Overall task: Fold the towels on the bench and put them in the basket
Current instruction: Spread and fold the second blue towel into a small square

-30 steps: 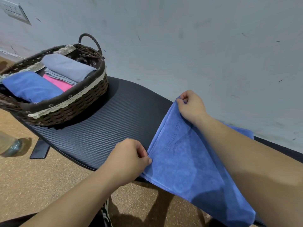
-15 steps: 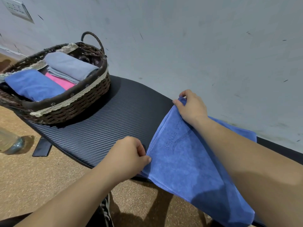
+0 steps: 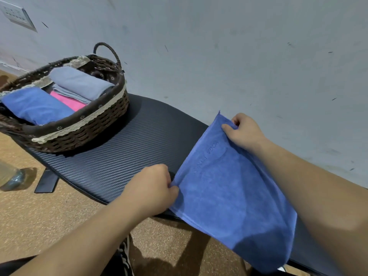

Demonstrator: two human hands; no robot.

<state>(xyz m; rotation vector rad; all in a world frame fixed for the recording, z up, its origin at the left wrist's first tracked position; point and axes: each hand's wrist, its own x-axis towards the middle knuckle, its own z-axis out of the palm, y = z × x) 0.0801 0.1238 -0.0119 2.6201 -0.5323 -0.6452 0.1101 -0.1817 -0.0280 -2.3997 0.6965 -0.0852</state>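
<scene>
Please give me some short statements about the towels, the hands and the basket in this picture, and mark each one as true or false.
1. Both hands grip the blue towel. True: the left hand pinches its near corner, the right hand its far corner.
2. The basket is empty. False: it holds a folded blue towel, a pink towel and a grey towel.
3. The basket stands on the bench. True.
4. The blue towel in the hands lies wholly on the bench. False: its near part hangs over the bench edge.
5. The basket sits to the right of the hands. False: it is to their left.
</scene>
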